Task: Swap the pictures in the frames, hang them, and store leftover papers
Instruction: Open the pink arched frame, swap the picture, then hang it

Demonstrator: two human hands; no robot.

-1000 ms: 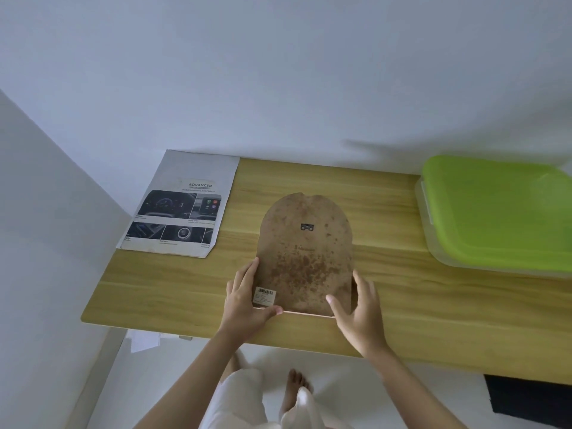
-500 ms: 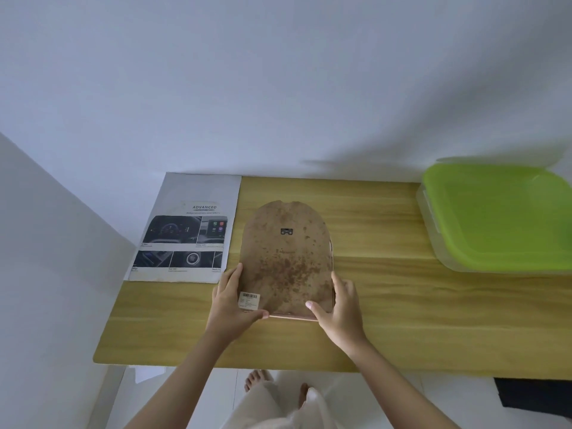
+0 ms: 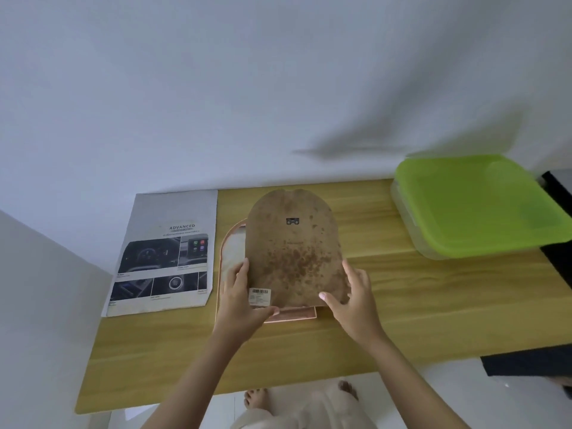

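Observation:
A brown, stained, arch-shaped backing board (image 3: pixel 294 252) with a small metal hanger and a barcode sticker is raised off a pink arch-shaped frame (image 3: pixel 229 252) that lies face down on the wooden table (image 3: pixel 402 298). My left hand (image 3: pixel 240 300) grips the board's lower left corner, thumb over the sticker. My right hand (image 3: pixel 356 297) holds its lower right edge with curled fingers. The frame's left rim and bottom edge show past the board; a pale sheet shows inside the frame. A printed car-brochure page (image 3: pixel 167 252) lies flat to the left.
A clear storage box with a green lid (image 3: pixel 476 205) stands at the table's back right. A white wall runs behind the table and another stands at the left. A dark object (image 3: pixel 557 249) sits at the right edge. My bare feet show below the table's front edge.
The backing board has come up and shifted right off the frame, baring the frame's left rim and bottom edge. The view has also swung left and down.

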